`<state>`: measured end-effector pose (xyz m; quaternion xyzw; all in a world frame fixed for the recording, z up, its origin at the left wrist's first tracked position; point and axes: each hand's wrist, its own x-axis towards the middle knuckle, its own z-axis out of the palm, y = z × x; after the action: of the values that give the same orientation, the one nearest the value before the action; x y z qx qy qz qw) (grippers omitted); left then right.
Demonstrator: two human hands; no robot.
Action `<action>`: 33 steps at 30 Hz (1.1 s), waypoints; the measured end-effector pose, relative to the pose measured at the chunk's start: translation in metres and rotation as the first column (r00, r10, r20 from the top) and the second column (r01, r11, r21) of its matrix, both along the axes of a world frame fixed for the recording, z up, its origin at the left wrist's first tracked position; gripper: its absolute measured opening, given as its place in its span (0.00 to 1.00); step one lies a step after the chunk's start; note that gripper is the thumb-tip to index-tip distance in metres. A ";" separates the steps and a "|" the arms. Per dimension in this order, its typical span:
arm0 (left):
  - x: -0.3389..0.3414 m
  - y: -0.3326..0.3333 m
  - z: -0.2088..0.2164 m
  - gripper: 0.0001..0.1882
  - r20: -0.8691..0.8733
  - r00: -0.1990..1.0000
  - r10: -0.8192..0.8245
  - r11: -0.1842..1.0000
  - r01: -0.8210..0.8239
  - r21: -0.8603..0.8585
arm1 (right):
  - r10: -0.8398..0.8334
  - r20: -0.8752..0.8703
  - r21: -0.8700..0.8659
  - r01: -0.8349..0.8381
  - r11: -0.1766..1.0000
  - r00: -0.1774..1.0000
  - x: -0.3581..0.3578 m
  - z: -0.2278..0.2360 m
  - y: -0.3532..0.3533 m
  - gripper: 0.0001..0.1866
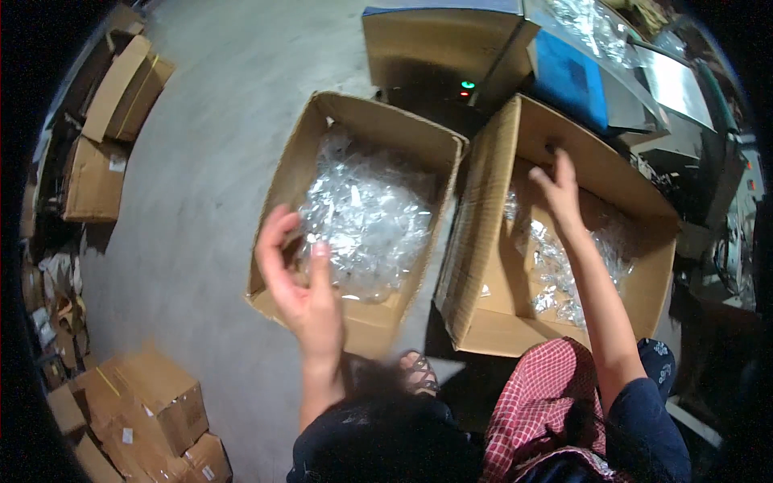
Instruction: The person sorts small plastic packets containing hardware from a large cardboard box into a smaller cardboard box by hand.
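My left hand [304, 290] hovers over the near left side of a cardboard box [282, 173], thumb and fingers apart and nothing seen in its grasp. Inside that box lies a heap of clear, shiny plastic pieces [366, 221], perhaps bags or thin packaging. My right hand [557, 187] reaches over a second, larger cardboard box [483, 233] on the right. Its fingers are slightly blurred but spread, and I see nothing between them. Fewer clear plastic pieces [555, 274] lie scattered on the bottom of this box, partly behind my right forearm.
A metal machine [443, 48] with small green and red lights stands beyond the boxes; a blue panel [568, 79] is beside it. Stacked cartons [149, 402] lie at lower left, more cartons [97, 177] at far left. My sandalled foot [419, 372] is close to the left box.
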<state>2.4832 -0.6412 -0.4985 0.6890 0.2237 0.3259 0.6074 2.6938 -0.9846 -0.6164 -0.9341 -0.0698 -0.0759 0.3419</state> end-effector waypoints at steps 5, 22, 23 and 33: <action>-0.002 -0.005 0.009 0.19 -0.118 0.991 -0.060 0.992 0.072 0.105 | -0.026 -0.526 -0.374 -0.203 0.905 0.850 -0.038 -0.053 0.009 0.48; 0.004 -0.058 0.021 0.29 -0.171 0.819 -0.548 0.831 0.509 -0.223 | 0.563 0.020 0.577 -0.469 0.668 0.826 -0.112 0.148 0.083 0.31; 0.008 -0.060 0.028 0.29 -0.135 0.768 -0.626 0.764 0.569 -0.305 | 0.622 0.052 0.537 -0.547 0.642 0.781 -0.114 0.153 0.087 0.31; 0.005 -0.031 0.011 0.14 0.010 0.956 -0.292 0.838 0.261 -0.479 | 0.391 -0.299 -0.040 -0.421 0.906 0.870 -0.095 0.031 0.002 0.42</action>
<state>2.4881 -0.6718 -0.4870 0.5540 0.2141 0.1478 0.7908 2.5990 -0.9824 -0.5856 -0.9160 -0.2187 0.1364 0.3074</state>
